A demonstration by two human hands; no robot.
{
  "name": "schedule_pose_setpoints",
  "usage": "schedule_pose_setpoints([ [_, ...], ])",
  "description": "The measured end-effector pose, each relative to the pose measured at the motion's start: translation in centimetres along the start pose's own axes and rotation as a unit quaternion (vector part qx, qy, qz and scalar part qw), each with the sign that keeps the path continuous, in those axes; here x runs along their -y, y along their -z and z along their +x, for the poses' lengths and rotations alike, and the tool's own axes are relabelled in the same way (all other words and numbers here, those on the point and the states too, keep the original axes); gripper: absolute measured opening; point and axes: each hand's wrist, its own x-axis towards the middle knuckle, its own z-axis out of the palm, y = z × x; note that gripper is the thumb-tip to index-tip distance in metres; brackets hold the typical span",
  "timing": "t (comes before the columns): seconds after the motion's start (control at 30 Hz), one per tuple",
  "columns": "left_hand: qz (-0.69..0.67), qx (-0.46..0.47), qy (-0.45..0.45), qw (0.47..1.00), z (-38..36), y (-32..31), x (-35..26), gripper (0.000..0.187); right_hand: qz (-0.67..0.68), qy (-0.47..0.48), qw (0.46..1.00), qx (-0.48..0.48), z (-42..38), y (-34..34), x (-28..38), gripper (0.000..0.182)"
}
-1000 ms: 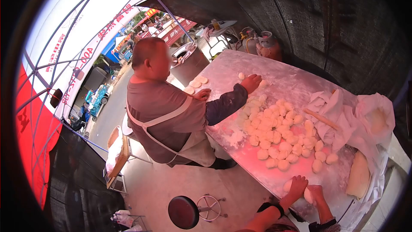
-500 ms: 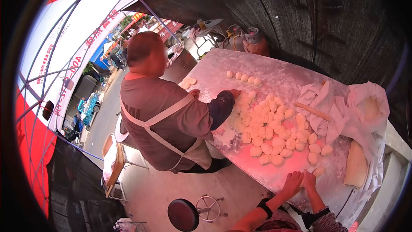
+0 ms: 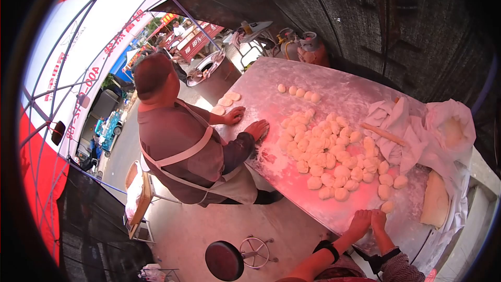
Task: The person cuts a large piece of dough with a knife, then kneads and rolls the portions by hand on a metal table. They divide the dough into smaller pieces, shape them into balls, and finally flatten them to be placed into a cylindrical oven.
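Note:
My left hand point(image 3: 359, 223) and my right hand point(image 3: 378, 221) are side by side at the table's near edge, fingers curled in and almost touching. They press on a piece of dough that is mostly hidden beneath them. Just beyond my right hand sits a round dough ball point(image 3: 387, 207). Farther in is a large cluster of floured dough balls point(image 3: 334, 151), with several in a separate row point(image 3: 300, 92) near the far side. A rolling pin point(image 3: 383, 134) lies to the right of the cluster.
A co-worker point(image 3: 177, 141) in an apron stands at the table's left side, both hands on the floury top point(image 3: 334, 81) near flattened dough rounds point(image 3: 226, 102). At right are a bunched cloth point(image 3: 399, 125) and a long dough slab point(image 3: 434, 198). A round stool point(image 3: 224, 261) stands below.
The co-worker has leaned back left and drawn the reaching hand away from the dough cluster to the table's left part. My hands stay together in nearly the same place.

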Motion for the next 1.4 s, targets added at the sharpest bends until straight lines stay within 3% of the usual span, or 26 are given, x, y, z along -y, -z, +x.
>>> schedule_pose_setpoints([
  [0.07, 0.013, -0.009, -0.01, 1.0, 0.1, -0.3, -0.1, 0.033, -0.016, 0.002, 1.0, 0.014, 0.5, 0.0, -1.2, 0.03],
  [0.13, 0.041, -0.011, -0.014, 0.999, 0.2, -0.6, -0.2, 0.028, -0.06, 0.065, 0.996, -0.019, 0.4, 0.5, -1.0, 0.029],
  [0.27, 0.058, 0.011, -0.012, 0.998, 0.1, 0.2, -0.4, 0.021, -0.068, 0.037, 0.997, 0.001, 0.1, 1.7, -0.7, 0.03],
  [0.33, 0.076, 0.057, -0.008, 0.995, 0.3, 1.0, -0.5, 0.013, -0.108, 0.117, 0.986, 0.05, 0.4, 2.3, -2.2, 0.029],
  [0.43, 0.078, 0.013, -0.002, 0.997, 0.4, -0.2, 0.9, 0.01, -0.02, -0.023, 0.982, 0.188, -1.8, 5.1, 1.3, 0.024],
  [0.47, 0.097, 0.031, -0.009, 0.995, 0.7, -0.3, 1.6, 0.012, 0.221, -0.127, 0.924, 0.285, -4.1, 7.2, 4.7, 0.024],
  [0.5, 0.126, 0.039, 0.035, 0.991, 1.4, -2.2, 1.9, 0.014, 0.283, -0.204, 0.871, 0.345, -6.6, 9.3, 9.3, 0.024],
  [0.53, 0.1, 0.072, 0.056, 0.991, 2.4, -1.0, 1.5, 0.024, 0.076, 0.118, 0.93, 0.34, -6.6, 9.7, 10.1, 0.025],
  [0.57, 0.051, 0.099, 0.087, 0.99, 2.8, -0.7, 1.4, 0.049, -0.015, 0.237, 0.932, 0.272, -6.7, 10.8, 12.3, 0.021],
  [0.63, -0.064, 0.05, 0.091, 0.993, 2.1, 2.0, 0.5, 0.074, 0.081, 0.262, 0.957, 0.092, -5.9, 12.3, 15.4, 0.026],
  [0.7, -0.049, 0.06, 0.111, 0.991, 0.6, 2.9, 0.5, 0.079, 0.101, 0.253, 0.961, -0.056, -4.2, 13.9, 17.2, 0.027],
  [0.73, -0.03, 0.065, 0.143, 0.987, -0.2, 3.1, 0.7, 0.085, 0.103, 0.252, 0.961, -0.055, -2.6, 14.0, 16.8, 0.027],
  [0.8, -0.04, 0.059, 0.151, 0.986, -0.8, 3.0, 0.8, 0.083, 0.016, 0.362, 0.894, -0.263, 0.6, 12.8, 13.5, 0.027],
  [0.83, -0.044, 0.056, 0.147, 0.987, -0.7, 2.8, 0.9, 0.082, 0.017, 0.362, 0.895, -0.262, 1.6, 11.9, 10.7, 0.027],
  [0.87, -0.039, 0.053, 0.142, 0.988, -0.4, 2.9, 1.0, 0.072, -0.153, 0.32, 0.915, -0.193, 2.7, 11.0, 7.5, 0.028],
  [0.9, -0.04, 0.051, 0.14, 0.988, -0.3, 2.9, 1.3, 0.072, -0.317, 0.267, 0.902, -0.12, 2.7, 11.1, 7.6, 0.029],
  [0.93, -0.046, 0.05, 0.141, 0.988, 0.0, 2.7, 1.8, 0.066, -0.318, 0.268, 0.901, -0.122, 2.4, 11.3, 7.6, 0.029],
  [1.0, -0.035, 0.001, 0.112, 0.993, 0.2, 2.2, 2.1, 0.055, -0.266, 0.326, 0.897, -0.136, 0.7, 11.8, 7.9, 0.025],
  [1.07, -0.048, 0.025, 0.1, 0.994, 1.1, 3.2, 1.3, 0.057, -0.048, 0.262, 0.963, -0.047, -0.1, 8.8, 6.3, 0.023],
  [1.1, -0.056, 0.036, 0.089, 0.994, 1.7, 5.2, 0.0, 0.057, 0.036, 0.117, 0.991, 0.053, -0.2, 7.8, 6.5, 0.024],
  [1.13, -0.066, 0.037, 0.08, 0.994, 2.4, 7.3, -1.6, 0.06, 0.111, -0.027, 0.98, 0.162, -0.2, 6.6, 6.7, 0.026],
  [1.17, -0.075, 0.038, 0.072, 0.994, 2.8, 8.2, -2.7, 0.064, 0.319, -0.192, 0.908, 0.191, -0.3, 5.1, 6.4, 0.028],
  [1.27, -0.128, 0.015, 0.091, 0.987, 2.6, 6.0, -1.7, 0.076, 0.335, -0.223, 0.897, 0.182, 0.0, 4.4, 5.8, 0.023],
  [1.33, -0.17, 0.157, 0.18, 0.956, 3.1, 7.1, -2.6, 0.087, 0.318, -0.216, 0.904, 0.188, 0.1, 4.3, 6.2, 0.022],
  [1.37, -0.168, 0.148, 0.182, 0.957, 3.1, 7.4, -3.3, 0.087, 0.369, -0.242, 0.876, 0.194, -0.2, 4.9, 6.8, 0.021],
  [1.4, -0.064, 0.099, 0.133, 0.984, 2.6, 7.3, -4.0, 0.084, 0.418, -0.27, 0.844, 0.198, -0.6, 5.2, 7.1, 0.019],
])
